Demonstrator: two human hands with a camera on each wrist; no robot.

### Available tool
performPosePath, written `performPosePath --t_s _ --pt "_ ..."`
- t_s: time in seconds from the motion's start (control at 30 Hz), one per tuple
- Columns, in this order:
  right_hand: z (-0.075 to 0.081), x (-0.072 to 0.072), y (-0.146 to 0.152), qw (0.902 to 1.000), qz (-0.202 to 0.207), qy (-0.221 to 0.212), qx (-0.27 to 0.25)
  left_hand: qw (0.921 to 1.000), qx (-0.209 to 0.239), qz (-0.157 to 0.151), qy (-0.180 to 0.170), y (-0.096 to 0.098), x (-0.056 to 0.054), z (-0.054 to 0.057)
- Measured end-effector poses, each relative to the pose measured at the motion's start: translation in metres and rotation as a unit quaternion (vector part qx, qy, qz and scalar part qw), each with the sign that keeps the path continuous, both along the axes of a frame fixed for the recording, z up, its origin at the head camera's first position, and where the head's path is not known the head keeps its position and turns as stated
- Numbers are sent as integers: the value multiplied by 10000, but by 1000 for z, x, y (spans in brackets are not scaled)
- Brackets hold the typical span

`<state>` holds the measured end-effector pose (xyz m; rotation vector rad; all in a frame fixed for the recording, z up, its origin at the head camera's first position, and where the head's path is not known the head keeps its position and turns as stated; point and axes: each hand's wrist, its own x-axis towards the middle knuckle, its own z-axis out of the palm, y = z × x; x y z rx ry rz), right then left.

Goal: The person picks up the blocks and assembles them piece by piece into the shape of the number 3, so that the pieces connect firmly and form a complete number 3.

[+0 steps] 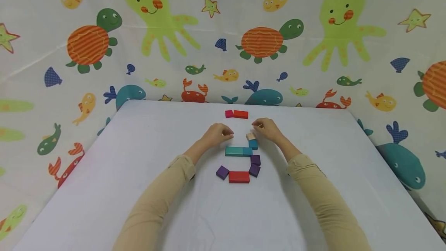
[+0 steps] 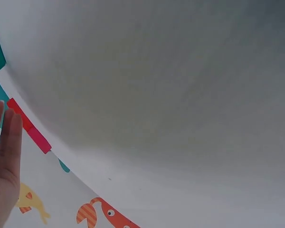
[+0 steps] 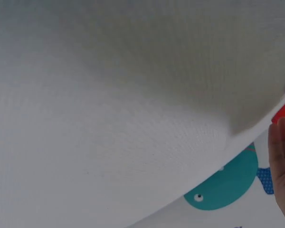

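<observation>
My left hand is over the table, left of a wooden block. Its fingers look fairly straight in the left wrist view, and I see nothing in them. On the other side, my right hand hovers close to that wooden block with no block visible in its fingers. A blue block touches the wooden one, and a teal bar with a blue-teal cube lies below it. Purple cubes curve down to a red block, with another purple cube at its left.
Behind the hands, a pink cube sits beside a long red block near the far edge of the white table. A cloth printed with sea animals hangs behind and around the table.
</observation>
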<state>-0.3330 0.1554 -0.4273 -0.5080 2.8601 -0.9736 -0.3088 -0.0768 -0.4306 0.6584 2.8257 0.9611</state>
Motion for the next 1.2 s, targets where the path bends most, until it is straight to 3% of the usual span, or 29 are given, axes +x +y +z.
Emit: performPosePath --t_s 0.23,0.4,0.5,0.97,1.2 --pt "0 -7 0 9997 -30 187 178 9989 70 420 219 2 -9 -1" --pt "1 -14 -4 9977 7 631 238 9945 56 695 787 2 -20 -3" --pt "0 -18 -7 9969 32 749 253 9921 119 822 942 2 -24 -2" --pt "3 -30 -15 9985 -150 352 397 9913 -191 1001 831 -3 -45 1" --pt "-1 -41 -17 9973 1 144 720 9931 -401 991 484 -1 -54 0"
